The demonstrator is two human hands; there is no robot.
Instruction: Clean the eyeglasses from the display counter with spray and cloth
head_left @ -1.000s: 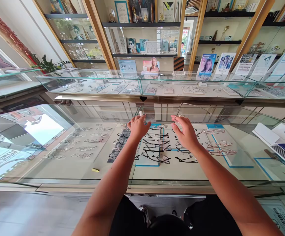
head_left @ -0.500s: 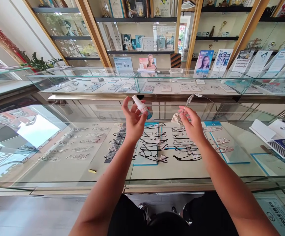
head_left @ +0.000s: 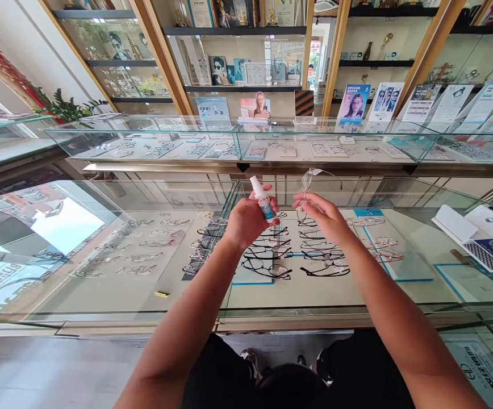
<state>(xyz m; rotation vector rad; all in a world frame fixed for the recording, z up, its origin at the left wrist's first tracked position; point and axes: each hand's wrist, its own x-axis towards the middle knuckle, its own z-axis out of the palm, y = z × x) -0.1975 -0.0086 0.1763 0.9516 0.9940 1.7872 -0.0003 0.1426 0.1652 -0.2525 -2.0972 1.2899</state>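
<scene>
A small white bottle (head_left: 264, 200) with a blue lower label and a pointed white cap is gripped in my left hand (head_left: 250, 220), tilted a little to the left. My right hand (head_left: 324, 216) pinches a thin-framed pair of glasses (head_left: 306, 180) near its middle; one lens stands above the fingers, the other hangs below them, and a temple arm reaches off to the right. The two hands are apart over the glass display counter (head_left: 301, 313). Under the glass, rows of dark-framed glasses (head_left: 266, 267) lie beneath and between my forearms.
An open white case with a blue patterned piece (head_left: 491, 250) is at the right on the counter. A small yellow object (head_left: 161, 294) lies at the left front. Behind runs another glass showcase (head_left: 161, 149), with cards (head_left: 352, 104) and shelves beyond.
My left hand has moved right and down and turned, so the bottle's label now shows. My right hand has shifted slightly left with the glasses. The pale cloth beside it no longer shows.
</scene>
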